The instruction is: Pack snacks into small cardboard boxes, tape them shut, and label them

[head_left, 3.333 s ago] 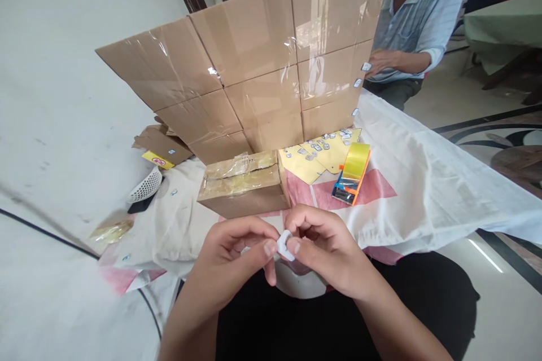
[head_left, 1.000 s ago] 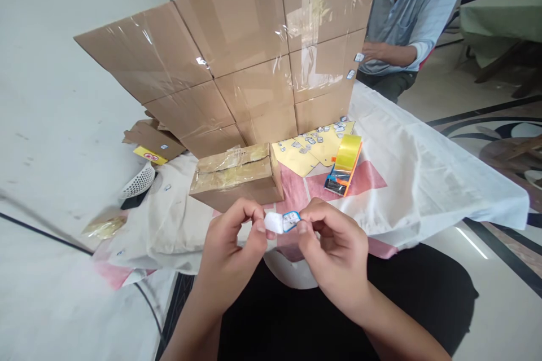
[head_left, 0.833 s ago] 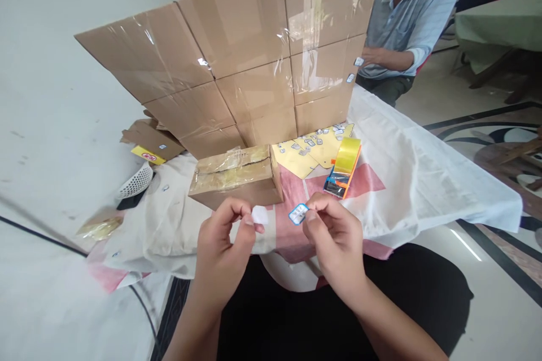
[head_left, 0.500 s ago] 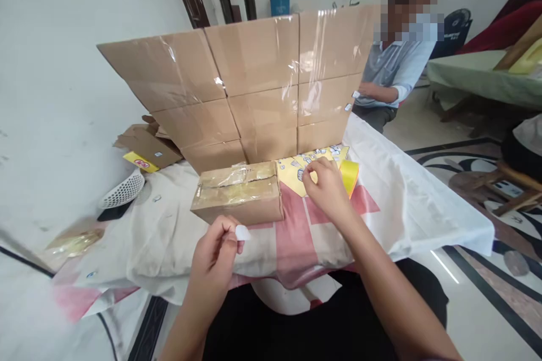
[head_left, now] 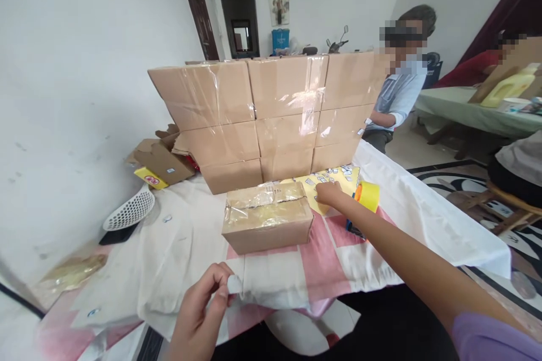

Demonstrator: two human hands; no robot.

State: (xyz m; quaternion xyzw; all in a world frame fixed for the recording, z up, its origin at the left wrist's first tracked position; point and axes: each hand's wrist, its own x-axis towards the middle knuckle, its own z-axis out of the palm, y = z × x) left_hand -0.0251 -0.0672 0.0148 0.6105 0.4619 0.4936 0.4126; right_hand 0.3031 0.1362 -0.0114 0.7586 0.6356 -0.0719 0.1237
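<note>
Head view: the hands are apart. The left hand (head_left: 204,306) pinches a white paper piece (head_left: 234,284) between thumb and forefinger, near the front edge of the cloth-covered counter (head_left: 427,231). The right hand (head_left: 332,196) reaches to the yellow sheet (head_left: 349,185), fingers curled down among its paper labels (head_left: 310,181) — whether they grip one I cannot tell. Such small flat pieces are probably best taken by the rim, fingertips only, so neighbouring ones aren't dragged along. A light left pinch seems wise too, since thin paper likely creases.

A taped carton (head_left: 266,231) stands just left of the sheet; the tape dispenser (head_left: 369,196) sits to its right, partly behind the right forearm (head_left: 406,256), so a raised elbow should avoid a knock. Stacked cardboard boxes (head_left: 288,124) wall off the back. Off left are a white perforated container (head_left: 130,210), an open box (head_left: 165,161) and a stray label (head_left: 167,218). Past the stack's right end is a co-worker (head_left: 400,98) — well apart from both hands.
</note>
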